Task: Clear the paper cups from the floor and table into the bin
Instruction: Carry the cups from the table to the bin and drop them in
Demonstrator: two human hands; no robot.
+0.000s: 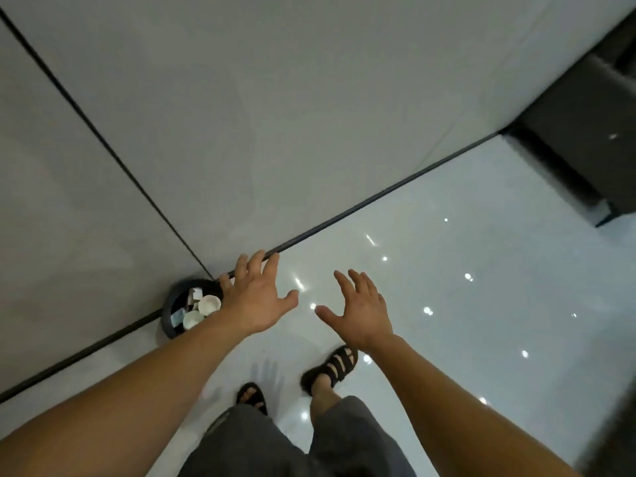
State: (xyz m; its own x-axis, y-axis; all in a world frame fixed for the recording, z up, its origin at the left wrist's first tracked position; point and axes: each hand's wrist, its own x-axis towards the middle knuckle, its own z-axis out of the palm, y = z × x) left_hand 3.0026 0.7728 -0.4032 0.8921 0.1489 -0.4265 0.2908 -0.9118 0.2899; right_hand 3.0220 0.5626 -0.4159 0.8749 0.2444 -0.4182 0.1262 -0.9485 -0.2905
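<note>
Both splayed, empty: left hand [256, 299] overlapping bin [167, 315], perhaps hiding cups [209, 302]; right hand [361, 309] beside.

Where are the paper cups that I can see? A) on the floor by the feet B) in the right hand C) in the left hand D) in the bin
D: the cups lie inside the bin by the wall, while the left hand and right hand are spread and hold nothing.

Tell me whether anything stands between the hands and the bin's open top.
Nothing visible does. The bin stands lidless against the wall, with paper cups already inside. The left hand hangs open right beside its rim. The right hand, also open and empty, is farther right over the floor.
</note>
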